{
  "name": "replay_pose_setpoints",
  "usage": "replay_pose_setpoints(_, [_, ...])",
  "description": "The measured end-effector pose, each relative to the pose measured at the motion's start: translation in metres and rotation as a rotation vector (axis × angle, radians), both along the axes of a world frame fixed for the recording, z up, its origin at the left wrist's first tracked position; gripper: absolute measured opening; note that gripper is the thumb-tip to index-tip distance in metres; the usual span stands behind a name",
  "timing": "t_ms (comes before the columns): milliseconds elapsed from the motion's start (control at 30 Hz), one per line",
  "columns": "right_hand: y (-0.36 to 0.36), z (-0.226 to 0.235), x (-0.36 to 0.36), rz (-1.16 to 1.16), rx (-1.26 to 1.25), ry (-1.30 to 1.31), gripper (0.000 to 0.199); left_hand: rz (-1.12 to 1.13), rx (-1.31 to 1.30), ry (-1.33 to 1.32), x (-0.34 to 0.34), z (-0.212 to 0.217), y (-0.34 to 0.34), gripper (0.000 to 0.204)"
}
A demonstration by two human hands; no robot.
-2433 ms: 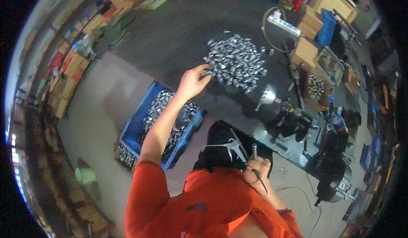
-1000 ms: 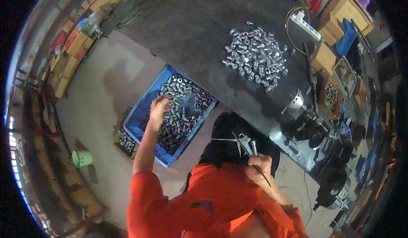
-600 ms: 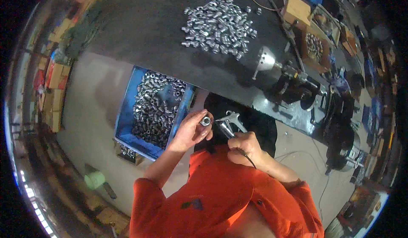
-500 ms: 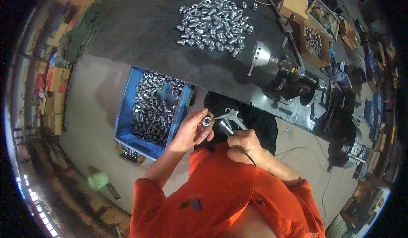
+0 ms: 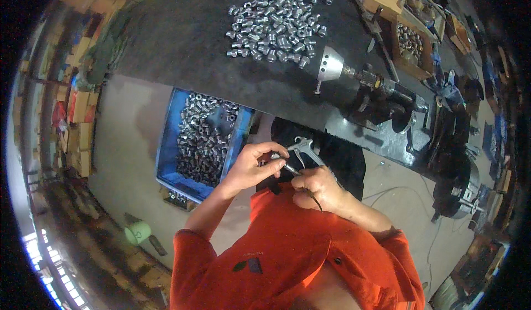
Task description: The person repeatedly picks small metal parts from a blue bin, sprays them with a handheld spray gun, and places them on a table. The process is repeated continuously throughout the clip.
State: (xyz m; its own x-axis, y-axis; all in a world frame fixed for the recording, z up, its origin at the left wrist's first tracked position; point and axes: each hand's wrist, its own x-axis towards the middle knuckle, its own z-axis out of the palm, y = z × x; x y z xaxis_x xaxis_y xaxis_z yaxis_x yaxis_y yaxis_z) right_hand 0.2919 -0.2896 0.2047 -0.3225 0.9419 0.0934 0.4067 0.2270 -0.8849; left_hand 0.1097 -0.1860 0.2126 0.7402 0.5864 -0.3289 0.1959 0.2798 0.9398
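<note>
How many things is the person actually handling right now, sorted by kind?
Small metal fitting, pinched in the left hand: 1
Metal air blow gun, gripped by the right hand: 1
Total: 2

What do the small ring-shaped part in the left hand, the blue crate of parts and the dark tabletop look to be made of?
Small ring-shaped part, pinched by the left hand: likely bare metal, silvery with bright glints, like the loose pieces in the crate. Blue crate: probably moulded plastic, with an even matte colour and thick rim. Dark tabletop: a dull black sheet, perhaps rubber or painted metal; unclear.
</note>
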Motion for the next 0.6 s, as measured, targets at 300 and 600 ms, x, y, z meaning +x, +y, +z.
replay_pose_setpoints(300, [-0.003,-0.003,0.001,-0.052,0.000,0.003,0.014,0.028,-0.058,-0.092,-0.001,0.000,0.003,0.033])
replay_pose_setpoints(600, [-0.014,-0.006,0.010,-0.102,0.129,0.063,0.016,0.211,0.539,0.185,-0.006,-0.011,0.018,0.013])
